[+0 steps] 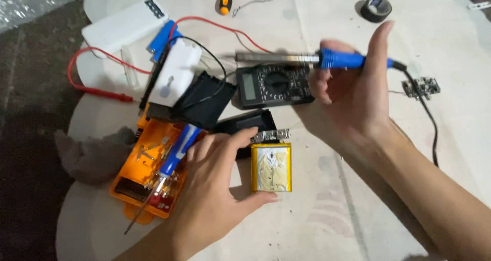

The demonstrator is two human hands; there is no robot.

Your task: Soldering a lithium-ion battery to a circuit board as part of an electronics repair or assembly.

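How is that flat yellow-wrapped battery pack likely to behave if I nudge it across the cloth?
The battery pack lies flat, so it should slide, not roll or tip. Its wrap looks crinkled and soft, so probably easy to dent. The left hand brackets it with forefinger and thumb, which should limit drift.

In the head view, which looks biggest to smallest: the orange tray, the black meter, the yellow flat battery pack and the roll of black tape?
1. orange tray
2. black meter
3. yellow flat battery pack
4. roll of black tape, though it lies farthest from the camera.
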